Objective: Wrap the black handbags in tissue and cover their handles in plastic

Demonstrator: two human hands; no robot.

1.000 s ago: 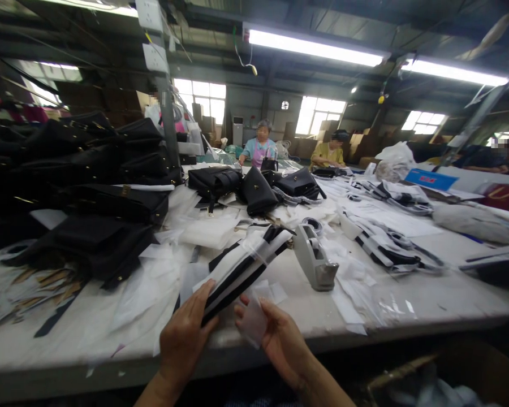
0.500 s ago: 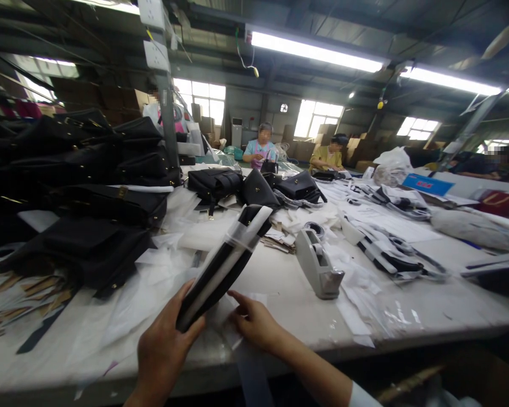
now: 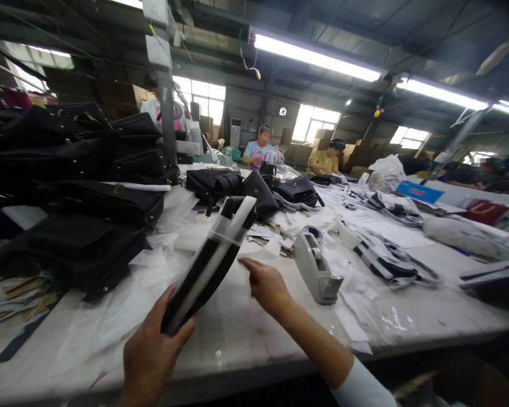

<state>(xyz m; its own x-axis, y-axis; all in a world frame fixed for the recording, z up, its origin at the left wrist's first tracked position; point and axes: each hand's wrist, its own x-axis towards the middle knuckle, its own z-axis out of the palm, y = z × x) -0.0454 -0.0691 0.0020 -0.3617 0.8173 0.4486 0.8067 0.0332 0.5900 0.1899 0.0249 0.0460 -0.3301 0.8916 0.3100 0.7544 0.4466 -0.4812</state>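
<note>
My left hand [image 3: 152, 339] is closed round the lower end of a folded black strap bundle [image 3: 203, 265]. The bundle is tilted up and away to the right, with white padding along it and a clear band wrapped near its top. To its right, my right hand [image 3: 269, 285] is apart from the bundle, index finger stretched out and the other fingers partly curled. I see nothing held in it. A grey tape dispenser [image 3: 318, 271] stands on the table just right of that hand.
Black bags [image 3: 80, 152] are piled high at the left, with more bags [image 3: 257, 192] beyond the bundle. Wrapped straps [image 3: 382, 249] lie at the right, and paper scraps [image 3: 19, 291] at the near left. Co-workers [image 3: 259, 151] sit across the table.
My right hand has moved up and away from the bundle, and the translucent strip below it is out of view. My left hand and the bundle have shifted slightly left.
</note>
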